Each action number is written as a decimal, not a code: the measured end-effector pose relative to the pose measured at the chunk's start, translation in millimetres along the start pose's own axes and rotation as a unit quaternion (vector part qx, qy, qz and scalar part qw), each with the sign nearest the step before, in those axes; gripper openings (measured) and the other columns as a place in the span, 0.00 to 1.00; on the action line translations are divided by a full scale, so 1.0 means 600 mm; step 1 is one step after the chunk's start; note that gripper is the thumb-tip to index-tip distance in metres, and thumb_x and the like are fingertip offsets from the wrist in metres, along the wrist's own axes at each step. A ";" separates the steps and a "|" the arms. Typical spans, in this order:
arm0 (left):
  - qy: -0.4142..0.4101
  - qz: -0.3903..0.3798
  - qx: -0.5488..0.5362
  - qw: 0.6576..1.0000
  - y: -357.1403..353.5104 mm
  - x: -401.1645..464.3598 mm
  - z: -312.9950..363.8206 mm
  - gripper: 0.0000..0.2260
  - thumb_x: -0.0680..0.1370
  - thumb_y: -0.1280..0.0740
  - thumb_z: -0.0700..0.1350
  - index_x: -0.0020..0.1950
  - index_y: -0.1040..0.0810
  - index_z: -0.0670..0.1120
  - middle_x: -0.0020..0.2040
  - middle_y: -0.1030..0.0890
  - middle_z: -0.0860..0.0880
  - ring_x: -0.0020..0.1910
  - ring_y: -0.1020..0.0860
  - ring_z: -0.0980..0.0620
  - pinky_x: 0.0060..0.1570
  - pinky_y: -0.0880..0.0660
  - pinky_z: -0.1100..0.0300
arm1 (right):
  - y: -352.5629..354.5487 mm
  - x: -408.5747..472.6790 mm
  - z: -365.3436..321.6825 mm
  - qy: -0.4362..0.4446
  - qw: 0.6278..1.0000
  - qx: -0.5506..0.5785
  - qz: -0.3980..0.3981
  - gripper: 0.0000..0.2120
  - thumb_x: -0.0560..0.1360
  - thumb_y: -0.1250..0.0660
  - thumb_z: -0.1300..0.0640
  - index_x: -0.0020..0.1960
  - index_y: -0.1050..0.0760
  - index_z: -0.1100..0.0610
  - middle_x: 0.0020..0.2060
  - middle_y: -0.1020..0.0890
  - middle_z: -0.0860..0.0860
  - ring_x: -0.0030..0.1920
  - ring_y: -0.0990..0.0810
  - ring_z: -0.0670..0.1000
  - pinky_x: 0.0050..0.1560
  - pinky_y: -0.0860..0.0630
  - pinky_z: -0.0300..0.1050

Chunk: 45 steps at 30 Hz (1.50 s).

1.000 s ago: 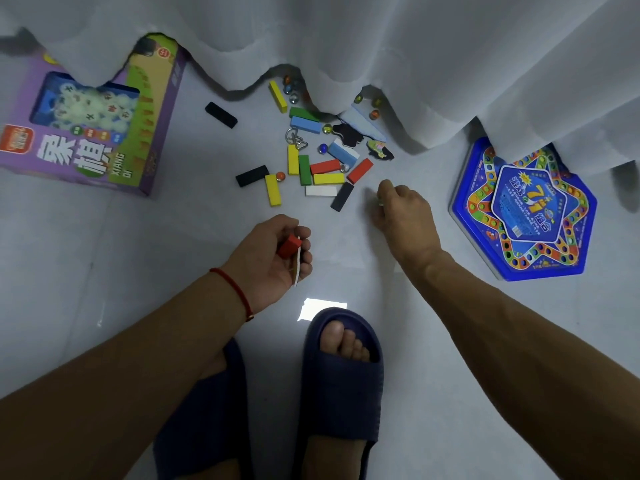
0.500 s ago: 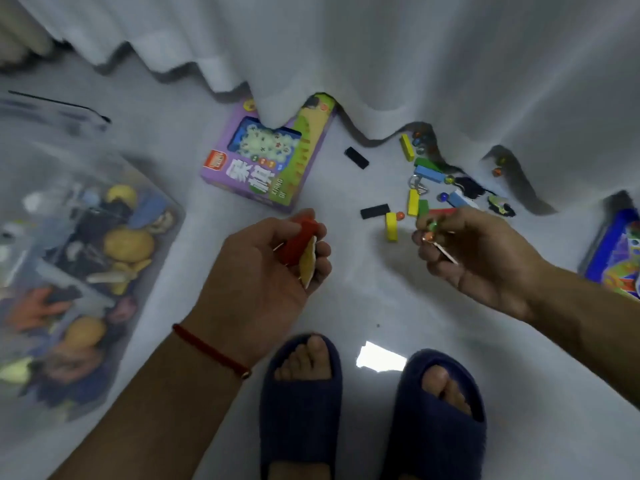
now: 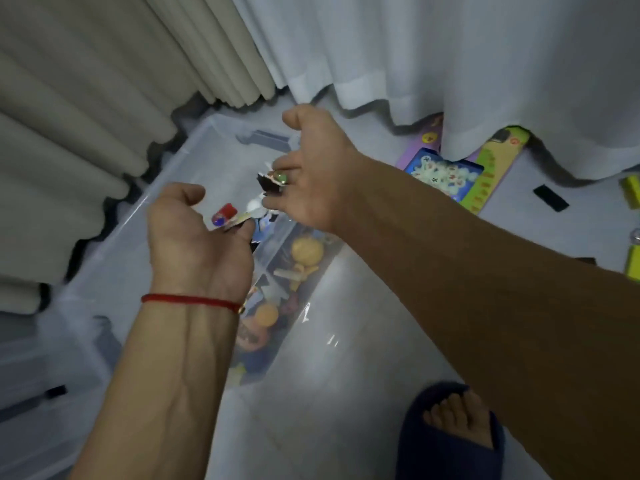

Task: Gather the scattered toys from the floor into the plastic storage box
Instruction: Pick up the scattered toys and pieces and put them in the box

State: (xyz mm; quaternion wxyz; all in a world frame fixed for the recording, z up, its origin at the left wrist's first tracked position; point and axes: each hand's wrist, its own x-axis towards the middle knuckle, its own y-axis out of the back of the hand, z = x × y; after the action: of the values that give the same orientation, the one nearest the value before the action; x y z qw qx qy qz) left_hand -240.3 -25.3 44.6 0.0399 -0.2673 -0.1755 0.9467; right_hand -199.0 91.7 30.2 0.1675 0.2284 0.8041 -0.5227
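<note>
Both hands hover over the clear plastic storage box [image 3: 166, 188], which holds several toys, among them yellow and orange round ones [image 3: 306, 251]. My left hand [image 3: 194, 237] grips a red block [image 3: 227, 211], a marble and a flat card piece. My right hand [image 3: 311, 174] pinches a green marble [image 3: 280, 177] and a small black piece [image 3: 268, 183]. A white bit [image 3: 255, 205] shows between the two hands; whether it is held or falling I cannot tell.
A purple and green game box [image 3: 460, 174] lies on the floor by the white curtain [image 3: 450, 57]. A black block [image 3: 550, 198] and yellow blocks [image 3: 632, 188] lie at the right edge. Beige curtain [image 3: 86, 98] hangs behind the box. My slippered foot [image 3: 453, 431] stands bottom right.
The view has swung left from the scattered toys to the storage box. Both hands have carried their small toys over the box's open top.
</note>
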 end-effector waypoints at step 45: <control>-0.273 -0.537 0.653 0.459 -0.410 -0.047 -0.654 0.33 0.74 0.30 0.43 0.77 0.39 0.49 0.72 0.35 0.41 0.70 0.34 0.42 0.69 0.35 0.52 | 0.819 -0.361 -0.214 0.162 0.479 -0.672 0.541 0.16 0.78 0.33 0.52 0.66 0.22 0.51 0.59 0.20 0.57 0.57 0.21 0.60 0.58 0.25 0.51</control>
State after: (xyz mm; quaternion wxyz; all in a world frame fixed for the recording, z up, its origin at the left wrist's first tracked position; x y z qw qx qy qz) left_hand -16.7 322.3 -166.8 0.6532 0.2564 0.3828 0.6009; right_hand 245.4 339.3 -184.1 0.3861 0.5168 0.6400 0.4175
